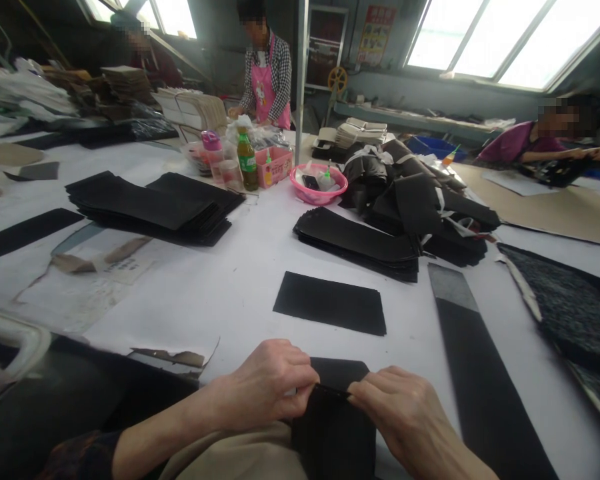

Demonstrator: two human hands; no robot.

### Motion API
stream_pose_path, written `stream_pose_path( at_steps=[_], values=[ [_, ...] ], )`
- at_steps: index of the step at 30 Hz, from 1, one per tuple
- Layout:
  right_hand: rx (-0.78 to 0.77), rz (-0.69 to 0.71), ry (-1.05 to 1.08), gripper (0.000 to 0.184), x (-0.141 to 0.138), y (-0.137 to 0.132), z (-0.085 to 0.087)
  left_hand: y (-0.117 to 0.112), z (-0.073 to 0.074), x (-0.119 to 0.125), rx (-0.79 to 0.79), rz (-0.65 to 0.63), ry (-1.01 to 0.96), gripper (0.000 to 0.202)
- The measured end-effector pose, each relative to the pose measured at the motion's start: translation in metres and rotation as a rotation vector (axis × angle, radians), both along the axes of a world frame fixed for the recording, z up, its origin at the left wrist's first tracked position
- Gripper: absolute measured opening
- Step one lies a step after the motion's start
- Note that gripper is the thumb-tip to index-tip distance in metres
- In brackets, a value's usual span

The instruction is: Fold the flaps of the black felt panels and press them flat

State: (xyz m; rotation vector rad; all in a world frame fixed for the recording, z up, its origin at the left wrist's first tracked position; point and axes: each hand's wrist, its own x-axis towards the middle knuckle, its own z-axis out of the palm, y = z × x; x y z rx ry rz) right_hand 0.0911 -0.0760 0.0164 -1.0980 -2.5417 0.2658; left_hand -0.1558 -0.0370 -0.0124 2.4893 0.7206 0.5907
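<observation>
At the near table edge, my left hand (283, 379) and my right hand (397, 408) each pinch one side of a black sheet (337, 433). A narrow folded edge of it runs between my fingertips, and the lower part hangs toward my lap. Behind that edge another black flap (337, 369) lies on the table; whether it belongs to the same sheet I cannot tell. Just beyond my hands rests a flat black rectangular piece (330, 302). A long black strip (485, 373) with a grey end lies to the right of my right hand.
Stacks of black pieces lie at left (150, 207) and centre right (357, 241). Farther back are a pink basin (319, 193), a green-labelled bottle (247, 162) and a pink box (276, 168). A metal post (301, 80) rises there. Co-workers stand or sit around the tables.
</observation>
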Motion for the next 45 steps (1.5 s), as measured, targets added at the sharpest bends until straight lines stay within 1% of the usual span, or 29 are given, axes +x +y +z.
stream_pose_path(
  at_steps=[2,3,4,6,8,9,10,11,13,14,15,18,19,20,22,24,26,30,33,37,39,41,43,45],
  values=[
    [-0.007,-0.037,-0.001,0.025,0.009,-0.001,0.000,0.003,-0.004,-0.009,-0.016,0.028,0.002,0.017],
    [-0.010,-0.075,0.000,0.024,0.015,-0.002,0.000,0.005,-0.007,-0.015,-0.043,0.067,-0.006,0.018],
    [-0.018,-0.122,0.002,0.023,0.022,-0.003,0.000,0.008,-0.008,-0.023,-0.091,0.120,-0.020,0.019],
    [-0.053,-0.209,0.005,0.019,0.033,-0.006,-0.001,0.014,-0.011,-0.037,-0.254,0.229,-0.073,0.021],
    [-0.090,-0.233,0.024,0.018,0.036,-0.007,-0.003,0.015,-0.013,-0.044,-0.384,0.285,-0.152,0.023],
    [-0.097,-0.224,0.040,0.018,0.034,-0.007,-0.004,0.014,-0.013,-0.044,-0.414,0.294,-0.192,0.021],
    [-0.094,-0.211,0.058,0.019,0.030,-0.006,-0.005,0.012,-0.013,-0.040,-0.422,0.292,-0.233,0.019],
    [-0.087,-0.198,0.075,0.020,0.025,-0.005,-0.006,0.010,-0.013,-0.033,-0.424,0.280,-0.271,0.022],
    [-0.070,-0.184,0.101,0.022,0.015,-0.001,-0.008,0.004,-0.013,-0.014,-0.437,0.235,-0.342,0.051],
    [-0.069,-0.182,0.109,0.022,0.011,0.000,-0.008,0.001,-0.013,-0.002,-0.445,0.206,-0.377,0.062],
    [-0.074,-0.179,0.115,0.023,0.009,0.002,-0.008,-0.001,-0.014,0.008,-0.448,0.187,-0.414,0.064],
    [-0.110,-0.184,0.143,0.023,0.012,0.001,-0.008,-0.004,-0.016,0.033,-0.498,0.176,-0.508,0.027],
    [-0.138,-0.193,0.157,0.024,0.013,0.000,-0.008,-0.005,-0.016,0.037,-0.525,0.180,-0.528,0.023],
    [-0.171,-0.213,0.180,0.024,0.015,-0.002,-0.008,-0.005,-0.016,0.040,-0.551,0.185,-0.542,0.024],
    [-0.233,-0.262,0.239,0.024,0.016,-0.004,-0.009,-0.006,-0.015,0.042,-0.587,0.185,-0.546,0.024],
    [-0.246,-0.272,0.274,0.021,0.013,-0.005,-0.010,-0.007,-0.015,0.042,-0.594,0.177,-0.536,0.023],
    [-0.203,-0.243,0.269,0.020,0.007,-0.003,-0.012,-0.008,-0.015,0.043,-0.581,0.178,-0.535,0.023],
    [-0.111,-0.192,0.241,0.023,0.000,0.001,-0.016,-0.009,-0.016,0.045,-0.531,0.187,-0.537,0.019],
    [-0.085,-0.190,0.253,0.021,0.008,0.002,-0.018,-0.007,-0.014,0.042,-0.516,0.202,-0.516,0.019],
    [-0.122,-0.197,0.193,0.021,0.026,0.003,-0.019,0.000,-0.014,0.036,-0.561,0.226,-0.492,0.025],
    [-0.146,-0.171,0.157,0.020,0.030,0.004,-0.021,0.002,-0.016,0.037,-0.606,0.215,-0.505,0.030],
    [-0.133,-0.148,0.145,0.019,0.029,0.006,-0.024,0.005,-0.021,0.041,-0.641,0.212,-0.542,0.035],
    [-0.082,-0.140,0.143,0.020,0.026,0.011,-0.026,0.008,-0.026,0.044,-0.662,0.221,-0.579,0.040],
    [-0.027,-0.155,0.150,0.020,0.024,0.018,-0.021,0.013,-0.031,0.047,-0.707,0.211,-0.594,0.040]
  ],
)
